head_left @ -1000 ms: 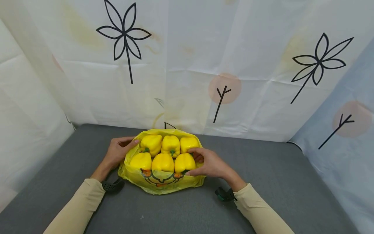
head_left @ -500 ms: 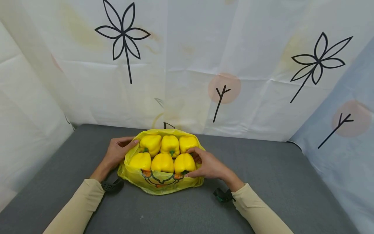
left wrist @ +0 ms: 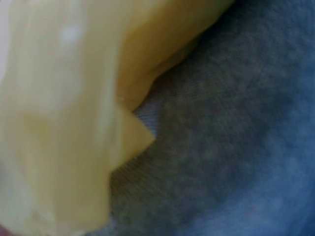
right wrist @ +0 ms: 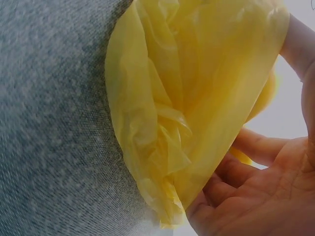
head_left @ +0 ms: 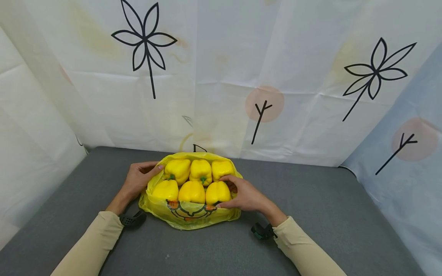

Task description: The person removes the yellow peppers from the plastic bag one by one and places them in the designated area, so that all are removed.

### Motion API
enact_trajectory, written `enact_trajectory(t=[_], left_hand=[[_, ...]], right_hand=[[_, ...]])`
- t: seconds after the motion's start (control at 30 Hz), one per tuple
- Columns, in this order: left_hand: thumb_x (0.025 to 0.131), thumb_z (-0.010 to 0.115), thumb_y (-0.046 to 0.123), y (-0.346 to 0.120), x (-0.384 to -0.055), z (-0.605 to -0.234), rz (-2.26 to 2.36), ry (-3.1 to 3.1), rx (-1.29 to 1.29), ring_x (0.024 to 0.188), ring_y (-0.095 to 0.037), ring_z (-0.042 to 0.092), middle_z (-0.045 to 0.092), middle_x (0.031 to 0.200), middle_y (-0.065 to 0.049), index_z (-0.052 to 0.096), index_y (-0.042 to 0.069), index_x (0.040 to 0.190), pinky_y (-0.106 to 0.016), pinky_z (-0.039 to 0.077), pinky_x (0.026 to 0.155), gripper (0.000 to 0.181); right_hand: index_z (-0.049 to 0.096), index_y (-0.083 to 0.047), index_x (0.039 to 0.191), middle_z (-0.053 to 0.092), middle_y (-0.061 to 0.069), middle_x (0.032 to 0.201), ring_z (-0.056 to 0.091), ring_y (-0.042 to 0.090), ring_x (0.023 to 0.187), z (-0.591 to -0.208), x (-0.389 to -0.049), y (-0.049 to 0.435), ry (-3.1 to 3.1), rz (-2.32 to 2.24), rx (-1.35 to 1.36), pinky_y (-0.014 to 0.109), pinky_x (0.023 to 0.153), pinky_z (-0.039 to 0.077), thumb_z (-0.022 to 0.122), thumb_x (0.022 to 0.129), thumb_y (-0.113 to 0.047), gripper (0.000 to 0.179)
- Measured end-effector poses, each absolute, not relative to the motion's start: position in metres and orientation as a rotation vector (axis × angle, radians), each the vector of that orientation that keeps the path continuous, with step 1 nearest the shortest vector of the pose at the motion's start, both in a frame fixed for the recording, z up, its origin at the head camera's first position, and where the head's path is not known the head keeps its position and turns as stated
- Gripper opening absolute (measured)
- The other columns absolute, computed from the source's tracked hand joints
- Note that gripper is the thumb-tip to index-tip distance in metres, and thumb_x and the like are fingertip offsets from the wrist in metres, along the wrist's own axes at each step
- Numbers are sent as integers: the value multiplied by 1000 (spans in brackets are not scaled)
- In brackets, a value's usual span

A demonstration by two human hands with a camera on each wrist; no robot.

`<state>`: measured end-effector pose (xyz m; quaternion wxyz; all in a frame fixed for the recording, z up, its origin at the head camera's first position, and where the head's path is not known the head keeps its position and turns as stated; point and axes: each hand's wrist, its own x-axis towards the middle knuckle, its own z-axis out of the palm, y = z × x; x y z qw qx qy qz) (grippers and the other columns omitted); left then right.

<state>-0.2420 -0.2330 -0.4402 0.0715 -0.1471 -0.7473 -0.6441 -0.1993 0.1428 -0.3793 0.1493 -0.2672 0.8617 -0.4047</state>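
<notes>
A thin yellow plastic bag with a printed pattern lies with its mouth wide, full of several yellow bell peppers in two rows. At the bag's left rim, my left hand pinches the plastic, thumb inside and fingers behind. My right hand reaches over the right rim, thumb and fingers curved round the front right bell pepper. In the right wrist view the fingers pass behind the edge of the crumpled bag. The left wrist view shows mostly blurred bag side.
The bag rests on a grey cloth-covered table, near its back edge. Behind it hangs a pale curtain with plant drawings, and more fabric hangs at both sides. Each wrist wears a dark strap device.
The right hand has shifted very slightly left at the front right bell pepper. The left hand, the bag and the other peppers hold their places.
</notes>
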Motion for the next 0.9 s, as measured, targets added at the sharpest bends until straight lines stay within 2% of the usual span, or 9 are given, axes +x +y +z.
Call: enact_trajectory(t=[0.43,0.67,0.9], left_hand=[[101,66,15,-233,-242,-440,-1940,-2248,-441,92,-10,72,73,106,13,63,-14,129,-29,61,76,40],[101,66,15,-233,-242,-441,-1930,-2251,-437,91,-10,72,73,106,12,63,-13,129,-29,61,76,39],[101,66,16,-234,-243,-442,-1909,-2266,-433,91,-10,72,73,106,12,64,-12,128,-28,61,76,39]], right_hand=[[49,-1,146,57,12,132,60,26,114,-380,-199,144,2398,-1225,-738,42,94,54,84,86,-23,73],[54,-2,141,60,13,128,62,27,112,-380,-199,143,2407,-1263,-778,42,93,56,86,82,-18,69],[54,-5,142,60,13,128,62,29,113,-375,-197,145,2410,-1290,-746,44,94,55,87,80,-20,72]])
